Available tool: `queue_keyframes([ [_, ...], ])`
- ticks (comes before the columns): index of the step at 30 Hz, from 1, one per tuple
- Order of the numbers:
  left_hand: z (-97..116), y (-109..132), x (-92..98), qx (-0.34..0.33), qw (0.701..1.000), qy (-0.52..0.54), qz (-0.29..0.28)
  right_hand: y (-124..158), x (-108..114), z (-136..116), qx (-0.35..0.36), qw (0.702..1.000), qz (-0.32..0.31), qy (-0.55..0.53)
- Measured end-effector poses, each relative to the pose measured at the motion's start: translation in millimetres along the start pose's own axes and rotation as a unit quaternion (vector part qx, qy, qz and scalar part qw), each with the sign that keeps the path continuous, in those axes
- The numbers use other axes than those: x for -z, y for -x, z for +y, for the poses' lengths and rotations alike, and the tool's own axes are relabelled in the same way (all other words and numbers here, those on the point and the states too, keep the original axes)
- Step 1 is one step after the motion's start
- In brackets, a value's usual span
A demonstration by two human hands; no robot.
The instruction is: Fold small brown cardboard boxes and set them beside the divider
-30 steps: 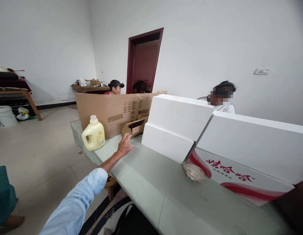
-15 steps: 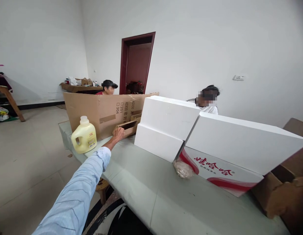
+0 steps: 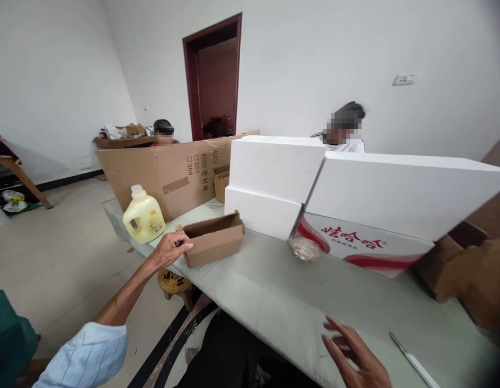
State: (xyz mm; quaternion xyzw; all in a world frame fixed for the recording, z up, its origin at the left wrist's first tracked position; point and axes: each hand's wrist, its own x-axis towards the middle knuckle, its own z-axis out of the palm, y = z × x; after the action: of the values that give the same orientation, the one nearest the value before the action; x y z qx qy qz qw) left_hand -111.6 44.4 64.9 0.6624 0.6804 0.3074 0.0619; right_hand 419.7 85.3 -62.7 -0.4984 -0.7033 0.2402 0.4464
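Note:
My left hand (image 3: 172, 251) grips the near left end of a small open-topped cardboard box (image 3: 213, 245), thumb on its outer side. The box rests on or just above the cloth-covered table (image 3: 270, 285); I cannot tell which. My right hand (image 3: 353, 353) hovers over the table's front part, fingers apart and holding nothing. To its right lies a thin tool with a narrow metal blade and a white handle (image 3: 417, 366). Behind my left hand stands a pale yellow jug of liquid (image 3: 144, 215) with a handle.
White boxes (image 3: 270, 167) are stacked across the table's back, beside a red-and-white printed carton (image 3: 355, 245). A crumpled clear plastic bundle (image 3: 305, 249) lies before them. A large cardboard sheet (image 3: 153, 172) stands at the left, brown cartons (image 3: 464, 269) at the right. Two people sit behind.
My left hand has drawn the small cardboard box nearer, away from the large cardboard. My right hand and the bladed tool have come into view as the camera tilted down.

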Motion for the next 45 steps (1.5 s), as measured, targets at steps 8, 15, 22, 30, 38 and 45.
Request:
queue_keyframes([
  [8,71,20,-26.4,-0.206,0.947,0.181,-0.169,-20,-34,-60,0.046,0.981,-0.180,-0.062],
  [15,90,26,-35.1,-0.267,0.941,0.168,-0.121,-5,-29,-76,0.012,0.982,-0.173,-0.076],
  [22,75,43,-66.0,-0.240,0.956,0.167,-0.016,-21,-24,-60,-0.089,0.973,-0.081,-0.196],
  [30,62,52,-88.1,-0.421,0.901,-0.077,-0.065,-51,-1,-67,-0.348,0.833,-0.184,-0.388],
  [38,89,42,-68.2,-0.405,0.909,-0.005,-0.102,-41,3,-47,-0.421,0.774,-0.279,-0.382],
  [45,112,31,-45.9,-0.349,0.917,0.129,-0.146,-37,5,-47,-0.425,0.741,-0.368,-0.368],
])
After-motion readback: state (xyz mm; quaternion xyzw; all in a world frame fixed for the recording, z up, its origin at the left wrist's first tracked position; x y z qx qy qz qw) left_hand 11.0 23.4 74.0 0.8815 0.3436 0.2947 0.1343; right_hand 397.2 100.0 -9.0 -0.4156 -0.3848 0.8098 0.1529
